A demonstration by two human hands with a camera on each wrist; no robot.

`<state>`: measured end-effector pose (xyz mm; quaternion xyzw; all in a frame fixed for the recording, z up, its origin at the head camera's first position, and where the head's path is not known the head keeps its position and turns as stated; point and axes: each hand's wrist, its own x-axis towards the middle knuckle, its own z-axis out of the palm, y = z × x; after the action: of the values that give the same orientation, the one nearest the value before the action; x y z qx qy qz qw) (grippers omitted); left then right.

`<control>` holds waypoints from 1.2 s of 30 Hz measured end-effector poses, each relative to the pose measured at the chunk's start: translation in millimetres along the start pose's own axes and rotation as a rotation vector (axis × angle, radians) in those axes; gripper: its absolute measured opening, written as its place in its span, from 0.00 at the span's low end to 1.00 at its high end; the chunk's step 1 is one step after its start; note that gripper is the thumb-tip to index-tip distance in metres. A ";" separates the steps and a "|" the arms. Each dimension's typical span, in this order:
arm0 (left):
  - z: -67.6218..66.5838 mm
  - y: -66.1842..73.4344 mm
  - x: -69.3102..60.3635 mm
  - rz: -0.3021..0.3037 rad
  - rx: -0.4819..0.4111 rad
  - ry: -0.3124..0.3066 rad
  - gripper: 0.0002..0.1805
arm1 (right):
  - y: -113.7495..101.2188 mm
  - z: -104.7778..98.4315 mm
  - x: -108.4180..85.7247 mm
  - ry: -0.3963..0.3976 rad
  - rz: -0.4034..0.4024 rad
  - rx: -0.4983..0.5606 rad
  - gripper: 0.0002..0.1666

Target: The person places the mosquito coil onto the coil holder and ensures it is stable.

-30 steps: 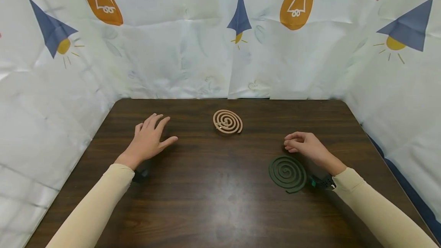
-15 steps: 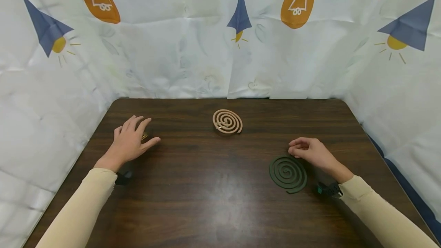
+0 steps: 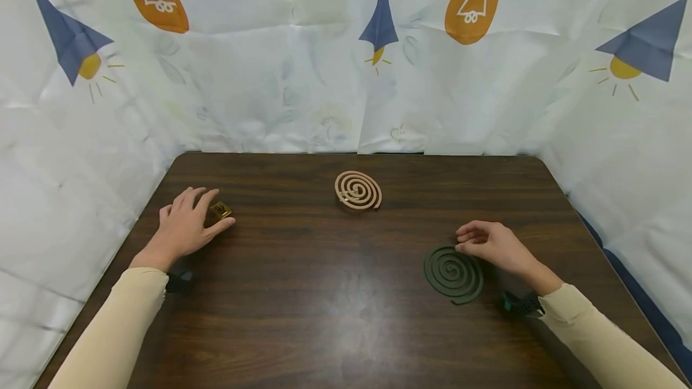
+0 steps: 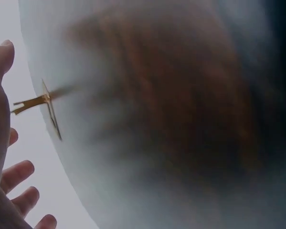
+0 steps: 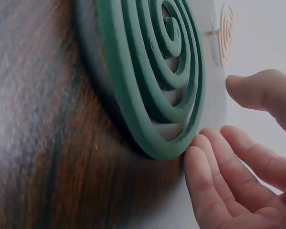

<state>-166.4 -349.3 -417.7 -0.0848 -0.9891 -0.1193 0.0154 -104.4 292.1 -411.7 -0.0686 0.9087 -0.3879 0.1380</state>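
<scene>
A green mosquito coil (image 3: 453,275) sits at the right of the table, its spiral filling much of the right wrist view. My right hand (image 3: 494,248) hovers by its far edge with fingers relaxed; in the right wrist view the fingertips (image 5: 195,155) are at the coil's rim, and I cannot tell whether they touch. At the far left, my left hand (image 3: 181,227) is spread beside a small gold metal coil stand (image 3: 220,210), thumb and index finger on either side. In the left wrist view a gap shows between that stand (image 4: 47,98) and the hand.
A tan mosquito coil (image 3: 358,190) stands at the back middle of the dark wooden table (image 3: 303,317), on a metal support glimpsed in the right wrist view. White printed cloth (image 3: 243,95) encloses the back and sides.
My left hand has moved left and slightly nearer, and the gold stand has come into sight beside it. The right hand has shifted slightly right and nearer, toward the green coil's edge.
</scene>
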 end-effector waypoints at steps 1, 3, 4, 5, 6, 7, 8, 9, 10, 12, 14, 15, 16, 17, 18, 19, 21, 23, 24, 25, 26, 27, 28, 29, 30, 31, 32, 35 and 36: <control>0.5 -1.2 -0.3 -0.002 0.005 -0.005 0.49 | 0.2 -0.8 -0.7 -0.004 -0.007 -0.002 0.25; 1.0 -3.1 -0.5 -0.007 0.016 -0.017 0.50 | 0.5 -2.2 -1.8 -0.004 -0.007 -0.003 0.25; 1.0 -4.3 -0.5 -0.010 0.020 -0.024 0.50 | 0.2 -3.1 -2.2 -0.007 -0.009 -0.005 0.25; 0.7 -5.4 -0.5 -0.013 0.025 -0.033 0.50 | -0.2 -4.0 -2.6 -0.011 -0.013 -0.007 0.26; 0.3 -6.5 -0.5 -0.016 0.030 -0.043 0.50 | -0.6 -4.8 -2.9 -0.014 -0.017 -0.007 0.26; -0.4 -7.5 -0.6 -0.017 0.037 -0.053 0.50 | -0.8 -5.5 -3.2 -0.017 -0.020 -0.007 0.26; -1.1 -8.6 -0.6 -0.019 0.043 -0.063 0.51 | -0.9 -6.1 -3.4 -0.019 -0.017 -0.003 0.26; -1.8 -9.8 -0.6 -0.023 0.048 -0.075 0.51 | -1.2 -6.8 -3.8 -0.022 -0.019 -0.001 0.27; -2.4 -10.8 -0.6 -0.026 0.054 -0.086 0.51 | -1.5 -7.6 -4.3 -0.027 -0.022 -0.001 0.27; -3.5 -12.2 -0.8 -0.033 0.065 -0.113 0.52 | -1.2 -8.7 -5.3 -0.030 -0.022 -0.007 0.27; -3.7 -13.2 -0.9 -0.043 0.073 -0.140 0.53 | -0.5 -9.6 -6.2 -0.031 -0.017 -0.014 0.27; -3.7 -13.6 -0.9 -0.048 0.075 -0.153 0.53 | -0.5 -9.8 -6.6 -0.032 -0.018 -0.021 0.27; -3.8 -13.8 -1.0 -0.053 0.078 -0.163 0.53 | -0.3 -10.0 -7.0 -0.034 -0.019 -0.030 0.27; -3.8 -14.1 -1.2 -0.057 0.079 -0.175 0.54 | 0.0 -10.1 -7.3 -0.034 -0.017 -0.035 0.27; -3.7 -14.1 -1.4 -0.060 0.080 -0.183 0.54 | 0.1 -10.0 -7.6 -0.037 -0.016 -0.037 0.27; -3.6 -14.3 -1.5 -0.063 0.080 -0.190 0.54 | 0.2 -9.8 -7.7 -0.038 -0.015 -0.040 0.27; -3.8 -14.4 -2.1 -0.067 0.083 -0.199 0.54 | -0.2 -9.4 -8.2 -0.043 -0.019 -0.048 0.27; -3.9 -14.3 -2.6 -0.070 0.085 -0.208 0.53 | -0.3 -8.9 -8.8 -0.046 -0.018 -0.051 0.26; -3.9 -14.1 -2.8 -0.071 0.086 -0.212 0.53 | -0.3 -8.7 -9.0 -0.045 -0.020 -0.056 0.26; -3.9 -14.0 -3.0 -0.071 0.085 -0.215 0.53 | -0.2 -8.4 -9.2 -0.044 -0.020 -0.060 0.26; -3.8 -13.8 -3.3 -0.072 0.086 -0.218 0.53 | -0.2 -8.2 -9.4 -0.045 -0.021 -0.062 0.25; -3.6 -13.8 -3.5 -0.072 0.087 -0.220 0.52 | -0.1 -8.0 -9.5 -0.046 -0.021 -0.062 0.25; -3.5 -13.6 -3.8 -0.073 0.086 -0.221 0.52 | 0.0 -7.8 -9.6 -0.048 -0.022 -0.066 0.25; -3.3 -13.6 -4.0 -0.072 0.086 -0.221 0.52 | 0.1 -7.6 -9.6 -0.050 -0.023 -0.068 0.25; -3.1 -13.5 -4.4 -0.071 0.087 -0.220 0.52 | 0.2 -7.4 -9.5 -0.052 -0.024 -0.070 0.25; -2.9 -13.4 -4.7 -0.070 0.088 -0.219 0.52 | 0.2 -7.2 -9.6 -0.055 -0.024 -0.069 0.25; -2.7 -13.3 -5.1 -0.069 0.090 -0.219 0.52 | 0.2 -7.1 -9.6 -0.058 -0.025 -0.069 0.25; -1.7 -13.2 -6.1 -0.064 0.095 -0.219 0.52 | 0.5 -6.7 -9.7 -0.066 -0.026 -0.070 0.25; -1.5 -13.1 -6.3 -0.062 0.096 -0.220 0.52 | 0.8 -6.6 -9.7 -0.067 -0.027 -0.069 0.25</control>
<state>-162.4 -363.2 -419.7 -0.0657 -0.9916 -0.0620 -0.0930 -97.2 299.4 -406.0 -0.0986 0.9155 -0.3554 0.1606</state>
